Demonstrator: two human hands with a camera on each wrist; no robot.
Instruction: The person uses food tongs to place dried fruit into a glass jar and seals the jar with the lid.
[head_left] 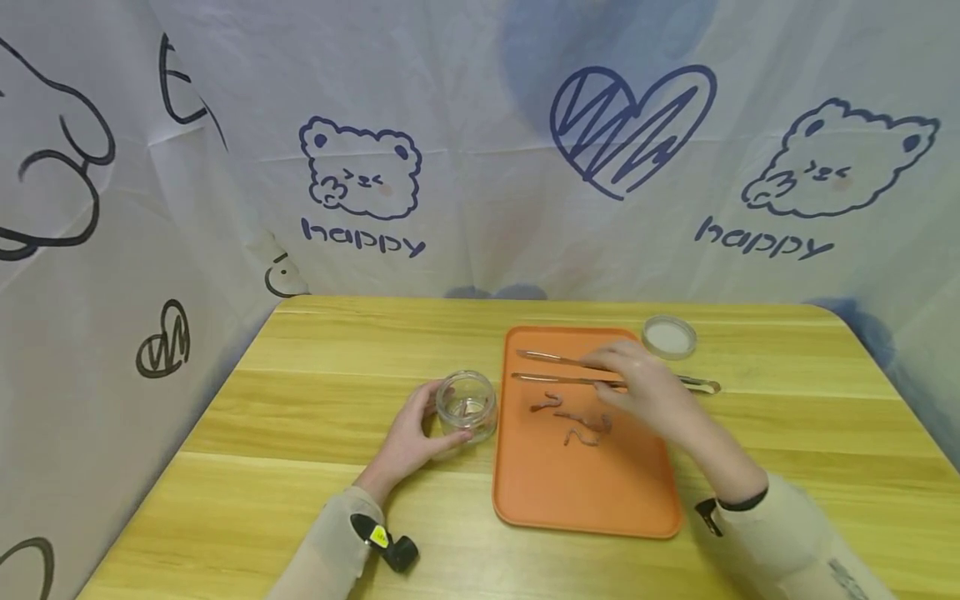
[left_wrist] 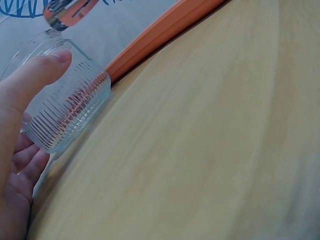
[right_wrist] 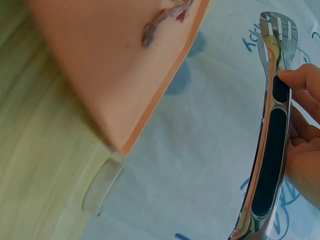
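My left hand [head_left: 408, 437] holds a clear glass jar [head_left: 467, 406], thumb on the near side and fingers round the far side. The jar stands upright and uncovered beside the tray, with a small reddish-brown bit showing inside. In the left wrist view, ribs run round its lower wall. Above the orange tray [head_left: 585, 492], my right hand [head_left: 648, 387] grips metal tongs [right_wrist: 272, 150] with dark grip inserts and slotted tips. The tongs' two arms are spread, tips pointing left towards the jar. Several brownish, worm-like strands [head_left: 582, 421] lie curled on the tray below the tongs.
A round, clear-rimmed lid [head_left: 670, 337] lies on the wooden table [head_left: 337, 367] behind the tray's far right corner. A white cloth [head_left: 480, 150] printed with bears and hearts hangs behind the table and along its left side.
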